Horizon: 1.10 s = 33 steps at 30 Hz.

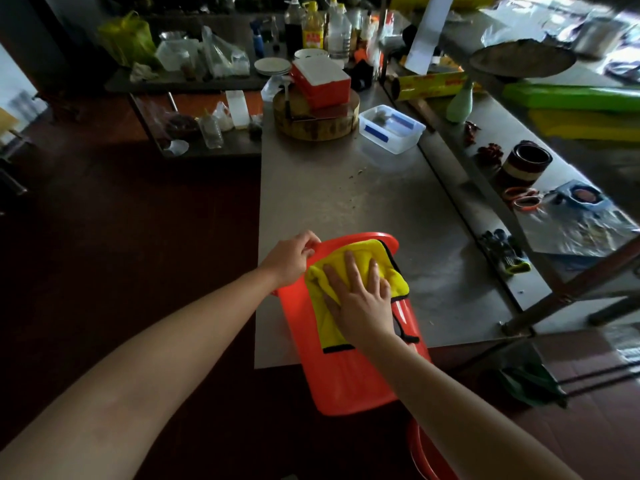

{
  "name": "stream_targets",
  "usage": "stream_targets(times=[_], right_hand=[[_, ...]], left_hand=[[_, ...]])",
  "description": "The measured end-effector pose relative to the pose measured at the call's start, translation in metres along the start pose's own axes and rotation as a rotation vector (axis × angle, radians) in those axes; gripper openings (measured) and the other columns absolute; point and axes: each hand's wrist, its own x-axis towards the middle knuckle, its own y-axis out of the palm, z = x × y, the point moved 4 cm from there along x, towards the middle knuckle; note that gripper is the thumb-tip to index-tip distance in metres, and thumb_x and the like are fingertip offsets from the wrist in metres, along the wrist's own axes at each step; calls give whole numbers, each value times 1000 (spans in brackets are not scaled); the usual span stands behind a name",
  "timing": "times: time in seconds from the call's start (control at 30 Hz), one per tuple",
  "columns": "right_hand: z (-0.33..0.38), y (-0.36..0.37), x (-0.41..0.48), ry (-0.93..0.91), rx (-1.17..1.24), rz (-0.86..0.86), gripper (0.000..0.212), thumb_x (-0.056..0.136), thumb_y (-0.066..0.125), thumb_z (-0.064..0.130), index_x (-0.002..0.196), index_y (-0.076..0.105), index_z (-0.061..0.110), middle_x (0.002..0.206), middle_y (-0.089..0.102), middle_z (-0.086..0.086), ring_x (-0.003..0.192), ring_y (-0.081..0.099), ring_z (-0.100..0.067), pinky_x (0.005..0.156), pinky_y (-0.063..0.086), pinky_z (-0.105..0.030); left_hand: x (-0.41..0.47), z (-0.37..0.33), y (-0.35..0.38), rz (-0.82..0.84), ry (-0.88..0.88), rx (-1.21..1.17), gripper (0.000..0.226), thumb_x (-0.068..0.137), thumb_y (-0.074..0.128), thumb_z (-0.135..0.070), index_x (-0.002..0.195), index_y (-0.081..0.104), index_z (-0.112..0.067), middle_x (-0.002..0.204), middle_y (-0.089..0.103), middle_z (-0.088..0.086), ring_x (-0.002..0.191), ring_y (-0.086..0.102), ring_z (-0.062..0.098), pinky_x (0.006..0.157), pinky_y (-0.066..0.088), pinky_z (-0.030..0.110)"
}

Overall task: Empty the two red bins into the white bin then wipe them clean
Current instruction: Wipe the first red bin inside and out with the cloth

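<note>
Item 1: oil bottle with yellow label (313,34), far end of the desk. It has red print that is too small to read.
Item 2: long yellow film-wrap box (433,86), far right. Its red lettering is blurred and illegible.
Item 3: red plastic bin (349,382), glossy with a rolled rim. It lies on its side at the near edge of the steel desk (346,188), mouth facing far, base overhanging the edge.
Item 4: yellow microfibre cloth with black edging (320,282), spread over the bin's upturned wall near the rim.
Item 5: left hand (291,258), fingers curled round the rim's far-left edge.
Item 6: right hand (360,303), fingers straight and spread, pressing flat on the cloth.
Item 7: second red bin (424,455), below the desk, cut off by the lower frame edge, with only a curved part showing.
</note>
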Motion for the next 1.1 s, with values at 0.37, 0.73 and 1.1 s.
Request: stream_targets(times=[0.37, 0.73, 1.1], right_hand=[[37, 11, 24, -107, -53, -3, 66, 96, 34, 69, 155, 11, 50, 169, -4, 3, 151, -5, -48, 113, 20, -66], [-53, 8, 36, 45, 305, 91, 65, 90, 31, 81, 146, 1, 69, 167, -5, 19, 155, 5, -25, 116, 28, -57], [-31, 8, 37, 168, 269, 114, 68, 95, 29, 72, 155, 3, 52, 169, -3, 4, 151, 10, -45, 114, 27, -60]], left_hand=[[17, -9, -14, -9, 108, 186, 34, 102, 58, -17, 135, 64, -15, 115, 64, 10, 109, 60, 27, 97, 44, 34], [-5, 12, -23, -42, 103, 145, 34, 99, 61, -8, 133, 65, -9, 100, 65, 6, 91, 62, 16, 86, 50, 29], [0, 6, -23, -25, 22, 216, 33, 101, 60, -21, 132, 66, -10, 102, 64, 8, 92, 62, 24, 83, 50, 34]])
